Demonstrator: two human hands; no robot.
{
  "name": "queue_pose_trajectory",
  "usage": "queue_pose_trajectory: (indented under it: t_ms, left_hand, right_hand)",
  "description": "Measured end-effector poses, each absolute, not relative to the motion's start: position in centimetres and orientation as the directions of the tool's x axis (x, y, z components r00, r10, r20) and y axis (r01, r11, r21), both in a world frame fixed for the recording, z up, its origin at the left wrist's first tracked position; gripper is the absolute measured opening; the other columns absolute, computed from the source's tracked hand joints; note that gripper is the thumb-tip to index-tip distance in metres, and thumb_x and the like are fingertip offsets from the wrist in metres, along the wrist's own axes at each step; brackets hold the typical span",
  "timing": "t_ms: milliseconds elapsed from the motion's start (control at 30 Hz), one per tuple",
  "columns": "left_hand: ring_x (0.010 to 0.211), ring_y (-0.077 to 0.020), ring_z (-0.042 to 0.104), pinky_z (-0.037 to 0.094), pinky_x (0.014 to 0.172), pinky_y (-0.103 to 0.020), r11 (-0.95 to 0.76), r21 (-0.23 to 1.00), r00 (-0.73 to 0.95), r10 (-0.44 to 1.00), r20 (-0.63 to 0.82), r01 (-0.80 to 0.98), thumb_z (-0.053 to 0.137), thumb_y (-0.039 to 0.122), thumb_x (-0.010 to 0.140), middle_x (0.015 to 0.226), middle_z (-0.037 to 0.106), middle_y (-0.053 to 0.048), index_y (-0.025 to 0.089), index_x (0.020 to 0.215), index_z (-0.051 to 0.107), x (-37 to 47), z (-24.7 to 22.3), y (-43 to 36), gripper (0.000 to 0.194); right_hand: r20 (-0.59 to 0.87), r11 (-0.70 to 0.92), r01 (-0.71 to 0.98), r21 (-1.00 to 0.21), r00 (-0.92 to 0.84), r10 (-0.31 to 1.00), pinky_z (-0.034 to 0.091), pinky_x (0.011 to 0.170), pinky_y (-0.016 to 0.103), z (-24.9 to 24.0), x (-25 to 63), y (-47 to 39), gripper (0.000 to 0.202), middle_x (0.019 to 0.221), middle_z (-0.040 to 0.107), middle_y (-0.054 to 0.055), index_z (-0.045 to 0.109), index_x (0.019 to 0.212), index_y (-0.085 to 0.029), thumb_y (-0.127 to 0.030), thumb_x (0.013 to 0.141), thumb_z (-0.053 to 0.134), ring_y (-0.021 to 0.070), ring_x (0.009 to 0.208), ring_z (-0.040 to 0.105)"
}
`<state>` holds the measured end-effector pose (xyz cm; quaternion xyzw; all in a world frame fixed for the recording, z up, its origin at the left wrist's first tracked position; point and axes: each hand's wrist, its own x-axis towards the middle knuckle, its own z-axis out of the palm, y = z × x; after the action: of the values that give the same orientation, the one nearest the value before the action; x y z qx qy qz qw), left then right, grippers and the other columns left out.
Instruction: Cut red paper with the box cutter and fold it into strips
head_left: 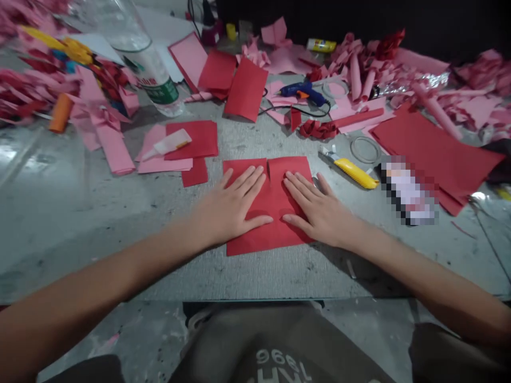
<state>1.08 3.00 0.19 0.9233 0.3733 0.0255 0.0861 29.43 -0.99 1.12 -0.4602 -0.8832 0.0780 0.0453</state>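
Observation:
A red sheet of paper [255, 242] lies on the table in front of me, with a line down its middle and a small gap at its top edge. My left hand [235, 205] rests flat on its left half, fingers stretched out. On the right half my right hand [313, 205] lies flat too, fingers apart. Both thumbs point inward toward the middle line. Just right of the paper is a yellow utility knife [355, 173]. To the left sit stacked red paper pieces [203, 139] with a white glue tube [170, 143] on top.
A plastic bottle [154, 74] stands at the back left. Behind the sheet lie a blue glue gun [305, 93], a wire coil [365, 150] and crumpled pink paper [355, 64]. Larger red sheets [431, 143] and a blurred-out phone-like object [409, 191] are at right. The table's front edge [255, 300] is near me.

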Motion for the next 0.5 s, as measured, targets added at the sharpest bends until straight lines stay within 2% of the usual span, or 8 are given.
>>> queue_pose_trajectory:
  t_ms: [200,300,400,500]
  left_hand:
    - [0.175,-0.0341,0.011,0.007,0.141,-0.063,-0.674,0.114,0.68,0.733,-0.025,0.73,0.044,0.071,0.109,0.186,0.01,-0.019,0.008,0.179,0.01,1.8,1.5,4.4,0.1]
    - [0.175,-0.0345,0.013,0.012,0.142,-0.059,-0.669,0.115,0.674,0.739,-0.001,0.734,0.041,0.071,0.11,0.186,0.012,-0.022,0.004,0.177,0.016,2.0,1.6,3.4,0.098]
    - [0.174,-0.0354,0.018,0.021,0.141,-0.058,-0.652,0.168,0.665,0.747,-0.026,0.739,0.037,0.074,0.11,0.185,0.017,-0.023,0.004,0.176,0.022,2.0,0.8,2.0,0.097]
    - [0.173,-0.036,0.021,0.022,0.14,-0.06,-0.65,0.189,0.664,0.748,-0.013,0.736,0.036,0.074,0.11,0.183,0.021,-0.024,0.004,0.175,0.026,1.9,-0.1,1.4,0.096]
  right_hand:
    - [0.063,0.51,0.849,-0.137,-0.506,0.86,0.013,0.139,0.069,1.5,28.9,0.6,0.086,0.184,0.025,0.015,0.017,0.18,-0.018,-0.07,0.113,0.033,0.0353,0.172,0.026]
    - [0.069,0.536,0.832,-0.144,-0.532,0.844,0.016,0.139,0.067,1.4,28.4,0.0,0.083,0.184,0.027,0.014,0.024,0.178,-0.019,-0.069,0.113,0.034,0.0342,0.172,0.027]
    - [0.056,0.549,0.817,-0.177,-0.549,0.834,0.023,0.138,0.066,0.9,28.2,-0.9,0.081,0.183,0.029,0.013,0.029,0.177,-0.019,-0.069,0.113,0.037,0.0354,0.171,0.027]
    - [0.055,0.541,0.817,-0.201,-0.542,0.839,0.025,0.138,0.065,0.6,28.3,-1.4,0.082,0.182,0.031,0.014,0.029,0.177,-0.019,-0.068,0.113,0.039,0.0344,0.171,0.029]
